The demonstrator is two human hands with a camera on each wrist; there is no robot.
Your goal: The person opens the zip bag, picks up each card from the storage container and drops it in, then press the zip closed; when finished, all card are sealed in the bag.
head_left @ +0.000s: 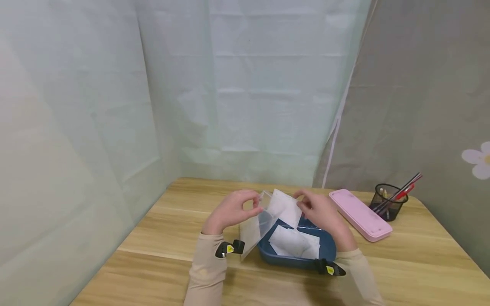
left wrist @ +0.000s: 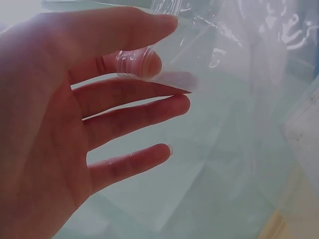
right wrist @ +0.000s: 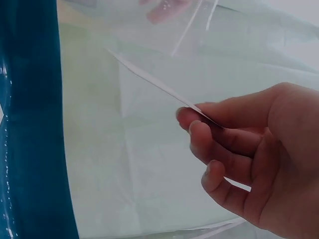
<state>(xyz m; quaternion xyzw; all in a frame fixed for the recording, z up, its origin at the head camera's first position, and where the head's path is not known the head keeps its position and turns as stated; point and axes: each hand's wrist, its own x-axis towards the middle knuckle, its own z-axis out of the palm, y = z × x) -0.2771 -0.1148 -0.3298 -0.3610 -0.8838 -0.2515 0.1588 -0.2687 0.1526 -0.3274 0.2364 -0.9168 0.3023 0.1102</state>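
In the head view my left hand [head_left: 234, 208] holds a clear plastic bag [head_left: 250, 236] by its upper edge, and the bag hangs tilted beside a blue tray [head_left: 285, 260]. The left wrist view shows the bag's film between thumb and index finger, the other fingers of the hand [left wrist: 99, 114] spread apart. A flat white square [head_left: 286, 208], like a card or thin packet, is pinched between the thumb and fingers of my right hand [head_left: 323, 212]. Its near-edge-on side [right wrist: 154, 82] shows in the right wrist view. Several similar white pieces [head_left: 292, 242] lie overlapping inside the tray.
A pink case [head_left: 360, 214] lies to the right of the tray. Beyond it stands a black mesh pen cup [head_left: 388, 206] holding pens. The wooden table [head_left: 164, 238] ends at pale curtains [head_left: 260, 93] behind and at the left.
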